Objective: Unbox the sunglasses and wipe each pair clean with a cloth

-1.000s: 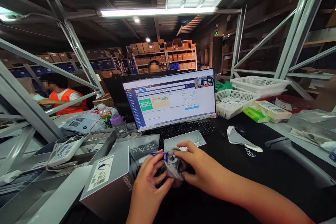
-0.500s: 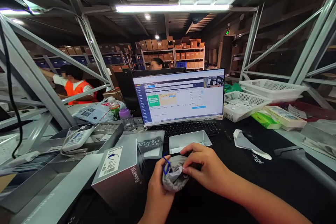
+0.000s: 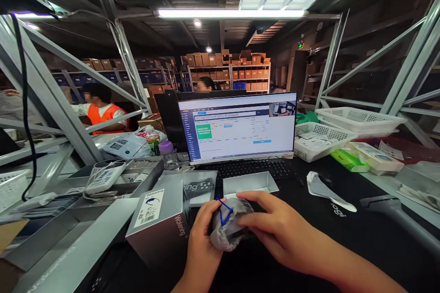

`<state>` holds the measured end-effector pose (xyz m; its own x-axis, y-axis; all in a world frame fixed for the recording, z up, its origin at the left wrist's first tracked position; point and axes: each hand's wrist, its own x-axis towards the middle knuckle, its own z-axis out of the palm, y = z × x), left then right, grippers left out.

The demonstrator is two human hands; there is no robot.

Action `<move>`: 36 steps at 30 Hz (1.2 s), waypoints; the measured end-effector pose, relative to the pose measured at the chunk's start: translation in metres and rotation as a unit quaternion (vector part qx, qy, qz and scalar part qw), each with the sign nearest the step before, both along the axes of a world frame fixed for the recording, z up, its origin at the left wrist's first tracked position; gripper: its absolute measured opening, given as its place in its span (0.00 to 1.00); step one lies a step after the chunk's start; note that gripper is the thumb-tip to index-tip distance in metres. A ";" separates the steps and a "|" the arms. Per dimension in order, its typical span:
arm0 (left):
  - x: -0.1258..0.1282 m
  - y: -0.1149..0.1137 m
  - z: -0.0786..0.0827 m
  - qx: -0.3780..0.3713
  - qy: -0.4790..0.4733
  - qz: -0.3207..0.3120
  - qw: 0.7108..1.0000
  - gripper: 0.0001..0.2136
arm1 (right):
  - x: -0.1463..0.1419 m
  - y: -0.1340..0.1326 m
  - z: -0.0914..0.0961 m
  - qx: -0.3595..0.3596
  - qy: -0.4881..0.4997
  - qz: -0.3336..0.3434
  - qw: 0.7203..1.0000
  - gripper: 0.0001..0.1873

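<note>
Two hands are holding one grey pouch just above the counter. The left hand is cupping its side, fingers curled round it, apparently steadying it. The right hand is covering its top, fingers pressed together beside one blue cord. One grey box is standing just left, and two white baskets are sitting well apart.

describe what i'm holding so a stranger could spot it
Start at the lit monitor and drop past the keyboard toward the camera. There the left hand and right hand clasp a crumpled grey pouch. Unlike the hard grey box beside it, it is soft, with a blue cord.
</note>
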<state>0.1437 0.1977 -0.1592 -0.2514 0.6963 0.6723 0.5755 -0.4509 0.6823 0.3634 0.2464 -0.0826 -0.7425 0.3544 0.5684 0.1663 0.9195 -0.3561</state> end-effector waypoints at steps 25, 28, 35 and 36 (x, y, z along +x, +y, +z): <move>0.005 0.027 0.046 -0.009 0.165 -0.158 0.973 0.11 | -0.005 0.019 -0.007 -0.061 0.136 -0.057 0.987 0.12; 0.003 0.027 0.045 -0.037 0.173 -0.179 0.968 0.11 | -0.005 0.018 -0.007 -0.053 0.142 -0.075 0.986 0.10; 0.005 0.029 0.036 -0.048 0.133 -0.189 0.972 0.15 | 0.000 0.021 -0.008 0.049 0.169 -0.148 0.973 0.10; 0.005 0.029 0.036 -0.053 0.126 -0.180 0.974 0.15 | 0.003 0.020 -0.005 0.045 0.176 -0.133 0.974 0.10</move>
<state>0.1488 0.2268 -0.1235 0.1867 0.7776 0.6005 0.5482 -0.5897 0.5931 0.3660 0.2662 -0.0880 -0.3843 0.4447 0.8090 0.2852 0.8907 -0.3541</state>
